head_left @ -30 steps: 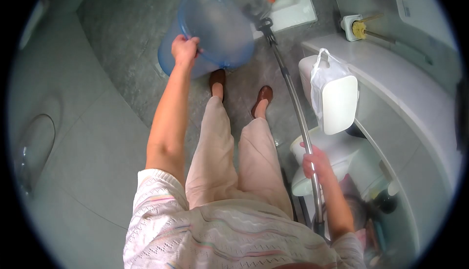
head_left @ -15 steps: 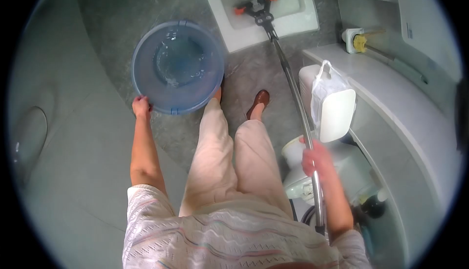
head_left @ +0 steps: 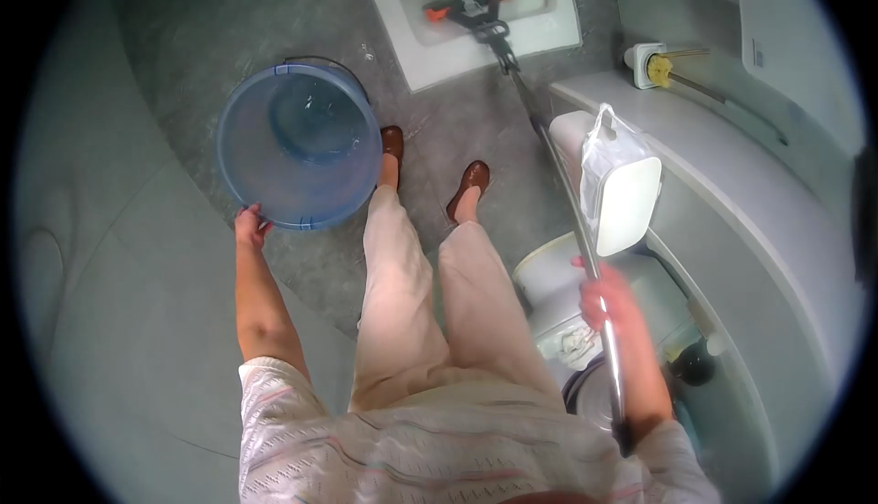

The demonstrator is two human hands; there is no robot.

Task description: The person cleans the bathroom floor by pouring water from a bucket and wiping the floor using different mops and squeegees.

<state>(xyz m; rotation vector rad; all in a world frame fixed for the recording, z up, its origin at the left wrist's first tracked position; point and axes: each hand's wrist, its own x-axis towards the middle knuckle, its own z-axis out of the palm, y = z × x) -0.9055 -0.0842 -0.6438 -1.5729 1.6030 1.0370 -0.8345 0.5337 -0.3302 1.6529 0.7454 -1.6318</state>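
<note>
A large blue plastic bucket (head_left: 249,152) with water in it stands on the grey floor, apparently tilted. My left hand (head_left: 252,224) is closed on its near left rim. My right hand (head_left: 605,295), a little blurred, is wrapped around the metal handle of a mop (head_left: 560,161). The mop's dark head, with orange ends, rests in a white floor basin (head_left: 395,42) at the top. The bucket's carrying handle lies along its far side.
A white bin with a plastic bag (head_left: 631,207) stands right of the mop handle, beside a pale ledge (head_left: 713,170). A white holder with a yellow brush (head_left: 657,69) is at the wall. Behind my right hand are a white tub (head_left: 549,271) and other containers. My brown shoes are near the bucket.
The bucket has shifted left and tipped, with my left hand still on its rim. Its carrying handle now shows at the far side. My right hand and the mop handle's lower end are slightly further right.
</note>
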